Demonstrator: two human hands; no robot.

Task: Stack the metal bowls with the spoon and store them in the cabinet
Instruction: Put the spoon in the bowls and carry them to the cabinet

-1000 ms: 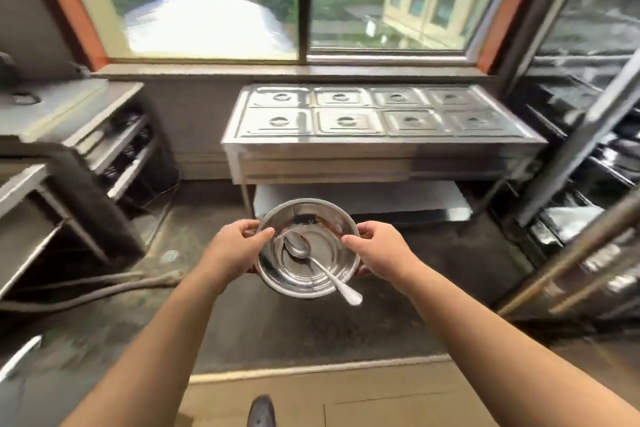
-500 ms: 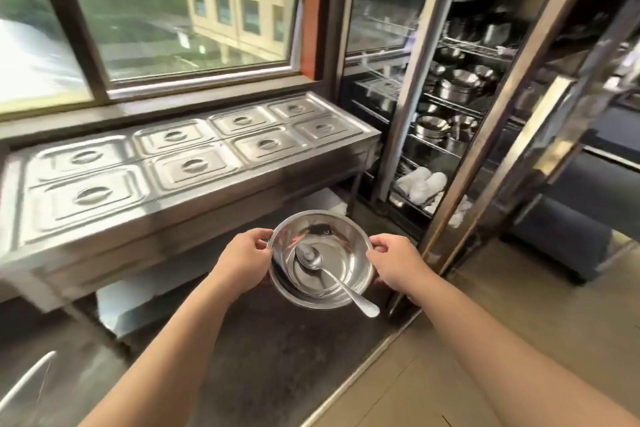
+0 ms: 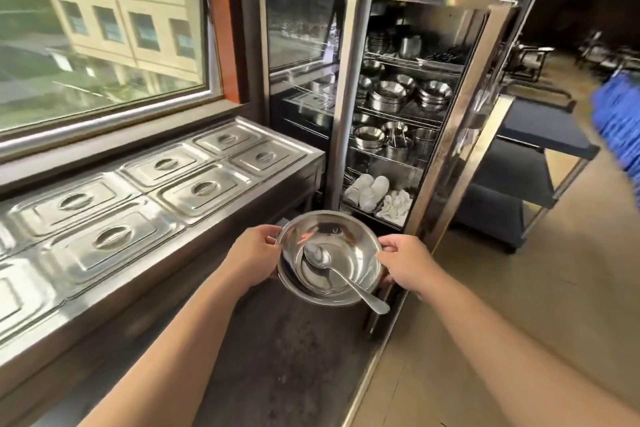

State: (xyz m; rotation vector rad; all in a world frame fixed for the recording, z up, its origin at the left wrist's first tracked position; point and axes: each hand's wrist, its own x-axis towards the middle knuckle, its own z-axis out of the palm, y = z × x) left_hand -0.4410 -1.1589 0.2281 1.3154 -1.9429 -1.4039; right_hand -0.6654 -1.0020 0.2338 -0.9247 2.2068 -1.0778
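Observation:
I hold a stack of shiny metal bowls [image 3: 360, 253] at waist height, one nested inside another. A metal spoon [image 3: 341, 274] lies in the top bowl, its handle sticking out over the near right rim. My left hand [image 3: 251, 255] grips the left rim and my right hand [image 3: 405, 265] grips the right rim. Straight ahead stands the tall steel cabinet [image 3: 346, 87] with its right door [image 3: 460, 121] swung open. Its wire shelves hold more metal bowls [image 3: 388, 95] and pots.
A steel food warmer [image 3: 145, 191] with several lidded pans runs along the left under the window. White cups [image 3: 367, 189] and cloths lie on the cabinet's lowest shelf. A dark blue trolley [image 3: 526, 163] stands behind the open door on the right. The floor underfoot is dark.
My view has swung right from the food warmer to the open cabinet, which is now close ahead. Both hands keep the same hold on the bowls, and the spoon has stayed in place.

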